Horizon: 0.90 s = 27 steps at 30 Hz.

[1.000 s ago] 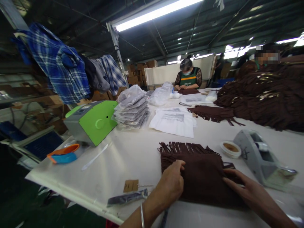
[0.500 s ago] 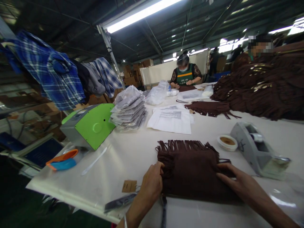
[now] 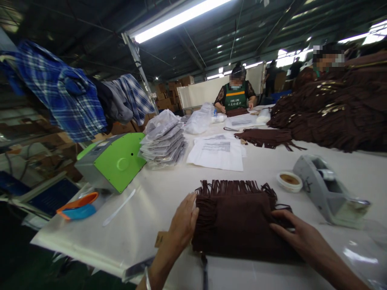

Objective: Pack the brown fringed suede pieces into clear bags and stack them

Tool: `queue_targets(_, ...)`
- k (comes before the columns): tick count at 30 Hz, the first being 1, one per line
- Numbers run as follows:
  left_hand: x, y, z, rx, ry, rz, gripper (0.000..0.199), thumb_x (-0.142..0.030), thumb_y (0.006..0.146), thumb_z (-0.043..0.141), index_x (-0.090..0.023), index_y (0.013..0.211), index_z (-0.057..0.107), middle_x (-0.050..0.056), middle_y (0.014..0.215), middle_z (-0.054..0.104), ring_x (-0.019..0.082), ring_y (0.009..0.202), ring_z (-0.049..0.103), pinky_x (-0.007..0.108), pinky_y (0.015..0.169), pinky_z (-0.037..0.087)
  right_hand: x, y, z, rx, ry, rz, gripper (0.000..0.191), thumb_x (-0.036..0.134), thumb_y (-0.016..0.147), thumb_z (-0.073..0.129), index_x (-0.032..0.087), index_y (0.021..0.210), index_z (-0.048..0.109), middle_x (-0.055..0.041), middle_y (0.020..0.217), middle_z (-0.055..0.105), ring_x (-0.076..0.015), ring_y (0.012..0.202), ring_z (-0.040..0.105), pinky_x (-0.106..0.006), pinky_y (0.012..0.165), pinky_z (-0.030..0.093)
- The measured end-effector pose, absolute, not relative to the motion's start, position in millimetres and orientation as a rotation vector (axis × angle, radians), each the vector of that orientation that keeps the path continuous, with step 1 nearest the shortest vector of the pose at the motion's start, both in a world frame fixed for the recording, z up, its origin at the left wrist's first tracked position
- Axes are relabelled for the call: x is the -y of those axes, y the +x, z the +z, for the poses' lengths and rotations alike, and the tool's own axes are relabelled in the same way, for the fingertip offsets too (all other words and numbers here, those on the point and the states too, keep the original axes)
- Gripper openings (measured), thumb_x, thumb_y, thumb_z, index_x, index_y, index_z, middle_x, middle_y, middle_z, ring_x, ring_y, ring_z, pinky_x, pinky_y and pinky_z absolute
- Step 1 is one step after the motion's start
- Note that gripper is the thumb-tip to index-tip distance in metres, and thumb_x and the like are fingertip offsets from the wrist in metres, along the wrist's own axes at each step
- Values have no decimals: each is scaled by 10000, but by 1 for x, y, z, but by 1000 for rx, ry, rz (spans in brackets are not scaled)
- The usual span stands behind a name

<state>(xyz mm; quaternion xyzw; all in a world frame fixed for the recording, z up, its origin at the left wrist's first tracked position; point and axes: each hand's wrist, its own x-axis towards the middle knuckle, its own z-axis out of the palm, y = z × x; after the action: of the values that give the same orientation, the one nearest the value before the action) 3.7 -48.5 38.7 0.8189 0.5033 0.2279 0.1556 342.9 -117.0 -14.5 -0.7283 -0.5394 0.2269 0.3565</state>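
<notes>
A dark brown fringed bag (image 3: 242, 221) lies flat on the white table in front of me, its fringe pointing away and more strands along its left side. My left hand (image 3: 184, 219) rests against the bag's left edge with fingers stretched out. At the right edge, my right hand (image 3: 294, 231) grips the bag between thumb and fingers. A dark strap (image 3: 204, 270) hangs from the bag's lower left corner. Partly behind my left wrist are a brown paper tag (image 3: 160, 239) and a dark, shiny flat strip (image 3: 137, 269).
A tape dispenser (image 3: 329, 189) and a small round tub (image 3: 289, 181) stand right. Beyond are printed white sheets (image 3: 216, 155), stacked plastic-wrapped packets (image 3: 163, 143), a green-grey machine (image 3: 121, 161) and a brown fringed heap (image 3: 326, 112). A co-worker (image 3: 236, 94) sits across the table.
The bag has shifted slightly left. My left hand has moved left and up along its edge, and its fingers have straightened from a curled grip. My right hand stays at the right edge.
</notes>
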Motion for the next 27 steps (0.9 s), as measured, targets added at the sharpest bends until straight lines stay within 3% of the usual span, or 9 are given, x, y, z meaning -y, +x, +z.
queue_targets(3, 43, 18, 18, -1407, 2418, 283, 570, -306, 930, 396, -107, 1455, 300, 162, 1546, 284, 271, 1445, 216, 551, 1180, 175, 117, 342, -17, 1401, -1858, 564, 400, 567, 632, 614, 283, 903, 691, -32, 935, 751, -260, 762, 695, -352, 695, 554)
queue_targets(7, 54, 51, 21, -1259, 2394, 214, 662, -476, 957, 369, -90, 1480, 242, 169, 1571, 186, 267, 1466, 111, 548, 1190, 102, 118, 340, -18, 1403, -1859, 536, 394, 554, 653, 600, 278, 922, 685, -39, 946, 746, -246, 704, 682, -360, 691, 544)
queue_targets(10, 57, 61, 36, -996, 2262, 385, 615, -492, 967, 357, -176, 1485, 259, 113, 1580, 214, 225, 1453, 200, 463, 1192, 187, 118, 338, -17, 1388, -1880, 555, 410, 556, 650, 588, 272, 930, 679, -40, 949, 740, -237, 669, 670, -370, 698, 540)
queue_targets(12, 52, 57, 43, -1043, 2202, 601, 490, -393, 970, 372, -211, 1425, 375, 90, 1524, 363, 202, 1386, 347, 398, 1150, 291, 119, 338, -15, 1380, -1882, 582, 422, 563, 649, 582, 270, 937, 677, -39, 949, 739, -232, 645, 663, -374, 687, 541)
queue_targets(14, 40, 47, 44, -1349, 2189, 750, 381, -236, 929, 376, -190, 1287, 501, 97, 1339, 551, 212, 1235, 486, 385, 1070, 367, 119, 339, -15, 1384, -1865, 593, 424, 563, 653, 586, 267, 942, 677, -40, 965, 738, -239, 675, 673, -376, 701, 543)
queue_targets(16, 28, 35, 39, -1633, 2180, 733, 369, -101, 835, 380, -167, 1153, 554, 92, 1110, 642, 230, 1054, 551, 386, 965, 411, 119, 339, -15, 1390, -1848, 592, 420, 559, 657, 596, 265, 945, 679, -42, 986, 735, -258, 763, 688, -375, 745, 542)
queue_targets(18, 18, 28, 34, -1718, 2186, 648, 402, -35, 759, 386, -170, 1093, 564, 74, 986, 652, 234, 957, 553, 373, 894, 414, 120, 340, -16, 1390, -1847, 596, 414, 555, 658, 603, 266, 944, 680, -40, 992, 733, -268, 822, 689, -374, 778, 539)
queue_targets(21, 14, 30, 27, -1688, 2223, 588, 401, -15, 751, 380, -188, 1063, 565, 54, 925, 637, 229, 918, 539, 358, 865, 392, 120, 340, -18, 1387, -1842, 593, 397, 551, 668, 608, 276, 945, 679, -32, 989, 734, -270, 858, 686, -370, 800, 534)
queue_targets(27, 19, 66, 15, -1509, 2212, 606, 470, -11, 762, 379, -169, 1187, 503, 61, 917, 634, 207, 882, 568, 334, 846, 427, 119, 341, -22, 1378, -1830, 565, 396, 551, 660, 613, 275, 935, 683, -39, 976, 739, -274, 851, 688, -374, 791, 537)
